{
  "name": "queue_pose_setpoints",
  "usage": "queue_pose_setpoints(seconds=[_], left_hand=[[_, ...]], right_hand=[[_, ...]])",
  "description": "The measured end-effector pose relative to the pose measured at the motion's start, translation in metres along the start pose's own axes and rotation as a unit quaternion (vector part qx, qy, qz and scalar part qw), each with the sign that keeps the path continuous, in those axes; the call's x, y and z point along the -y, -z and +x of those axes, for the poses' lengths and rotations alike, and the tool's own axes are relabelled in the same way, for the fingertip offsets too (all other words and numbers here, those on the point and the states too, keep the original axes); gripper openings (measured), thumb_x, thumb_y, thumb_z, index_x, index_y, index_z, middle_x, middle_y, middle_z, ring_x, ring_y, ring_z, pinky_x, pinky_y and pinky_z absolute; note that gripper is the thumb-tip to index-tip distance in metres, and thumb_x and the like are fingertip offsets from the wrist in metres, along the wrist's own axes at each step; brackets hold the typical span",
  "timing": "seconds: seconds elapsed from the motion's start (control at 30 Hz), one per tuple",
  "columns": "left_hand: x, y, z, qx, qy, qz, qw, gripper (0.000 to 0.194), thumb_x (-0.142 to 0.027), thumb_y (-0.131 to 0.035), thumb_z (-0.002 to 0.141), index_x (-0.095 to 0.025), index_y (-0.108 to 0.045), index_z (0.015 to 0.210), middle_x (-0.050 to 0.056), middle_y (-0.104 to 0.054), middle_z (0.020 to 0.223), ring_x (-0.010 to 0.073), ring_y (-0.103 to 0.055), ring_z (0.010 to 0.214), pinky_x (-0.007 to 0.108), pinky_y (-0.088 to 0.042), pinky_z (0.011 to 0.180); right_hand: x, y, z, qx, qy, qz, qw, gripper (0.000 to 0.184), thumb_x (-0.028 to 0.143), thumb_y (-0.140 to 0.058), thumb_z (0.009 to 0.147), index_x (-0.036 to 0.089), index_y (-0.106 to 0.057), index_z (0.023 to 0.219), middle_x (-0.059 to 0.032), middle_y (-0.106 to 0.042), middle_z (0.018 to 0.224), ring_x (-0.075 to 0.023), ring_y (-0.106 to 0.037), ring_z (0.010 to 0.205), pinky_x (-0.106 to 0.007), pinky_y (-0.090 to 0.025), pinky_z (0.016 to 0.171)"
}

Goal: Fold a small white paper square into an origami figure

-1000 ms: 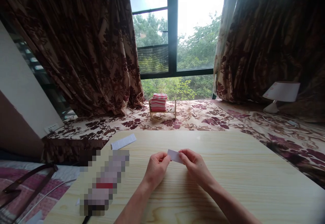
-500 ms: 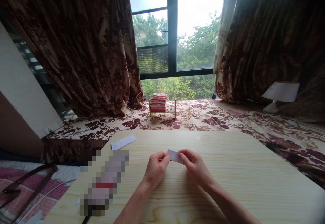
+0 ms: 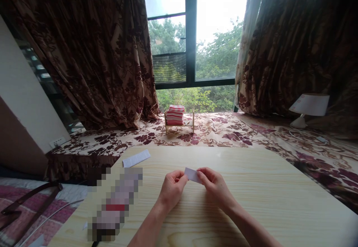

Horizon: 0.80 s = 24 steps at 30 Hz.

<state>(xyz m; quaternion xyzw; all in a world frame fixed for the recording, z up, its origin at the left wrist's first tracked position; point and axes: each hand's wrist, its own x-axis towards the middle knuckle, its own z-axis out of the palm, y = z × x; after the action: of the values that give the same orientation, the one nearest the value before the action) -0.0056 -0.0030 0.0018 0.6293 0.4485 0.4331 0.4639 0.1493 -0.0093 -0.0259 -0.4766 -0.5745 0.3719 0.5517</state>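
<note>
A small white paper [image 3: 192, 175] was held above the table [image 3: 265, 198], stretched between two hands and slightly tilted. The left hand [image 3: 172, 189] had its thumb and fingers clamped on the paper's left end; the right hand [image 3: 216, 185] pinched the right end the same way. To the left, near the table's far edge, lay a flat strip of paper [image 3: 136, 159] with faint lines. Closer in was a pixelated object [image 3: 116, 202], too obscured to identify. Beyond the table, a small rack [image 3: 193, 122] bearing folded pink-and-white cloths [image 3: 175, 115] stood on a flowered cover [image 3: 218, 138] before the window [image 3: 191, 34]. A lamp [image 3: 310, 104] stood farther right, near a dark curtain [image 3: 293, 45].
</note>
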Motion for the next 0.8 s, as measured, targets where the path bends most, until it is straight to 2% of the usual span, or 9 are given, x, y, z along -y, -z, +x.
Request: queue_pose_setpoints(seconds=[0.13,0.33,0.57,0.8], left_hand=[[-0.004,-0.0001,-0.0014,0.015,-0.011,-0.012,1.0,0.018,-0.025,-0.051,0.07,-0.011,-0.063,0.067,0.0,-0.053,0.062,0.0116,-0.041,0.058,0.024,-0.033,0.058],[-0.0034,0.0012,-0.0019,0.021,-0.013,-0.015,1.0,0.023,-0.023,-0.051,0.07,-0.01,-0.068,0.073,0.003,-0.059,0.065,0.0139,-0.044,0.062,0.026,-0.034,0.061],[-0.0052,0.0015,-0.0019,0.026,0.006,-0.03,0.999,0.02,-0.024,-0.052,0.068,-0.011,-0.067,0.07,0.001,-0.055,0.062,0.0126,-0.04,0.059,0.026,-0.031,0.059],[-0.0028,0.0027,0.0001,0.012,0.031,-0.042,0.999,0.016,-0.025,-0.053,0.068,-0.015,-0.056,0.055,-0.003,-0.045,0.053,0.011,-0.034,0.056,0.024,-0.027,0.057]], right_hand=[[0.0051,0.0017,0.0017,-0.002,0.01,-0.013,1.0,0.029,0.042,-0.052,0.079,0.015,-0.063,0.075,-0.0038,-0.06,0.066,-0.0161,-0.05,0.061,-0.026,-0.038,0.056],[0.0085,0.001,0.0017,-0.002,0.016,-0.017,1.0,0.03,0.042,-0.052,0.079,0.015,-0.064,0.074,-0.0041,-0.061,0.064,-0.0167,-0.051,0.06,-0.025,-0.038,0.055],[0.0066,0.0021,0.0014,0.004,0.006,-0.031,0.999,0.032,0.042,-0.049,0.08,0.014,-0.063,0.075,-0.004,-0.059,0.065,-0.0164,-0.049,0.061,-0.026,-0.036,0.056],[0.0053,0.0042,0.002,0.008,0.004,-0.024,1.0,0.032,0.041,-0.047,0.082,0.014,-0.064,0.08,-0.0037,-0.059,0.068,-0.016,-0.049,0.063,-0.026,-0.037,0.058]])
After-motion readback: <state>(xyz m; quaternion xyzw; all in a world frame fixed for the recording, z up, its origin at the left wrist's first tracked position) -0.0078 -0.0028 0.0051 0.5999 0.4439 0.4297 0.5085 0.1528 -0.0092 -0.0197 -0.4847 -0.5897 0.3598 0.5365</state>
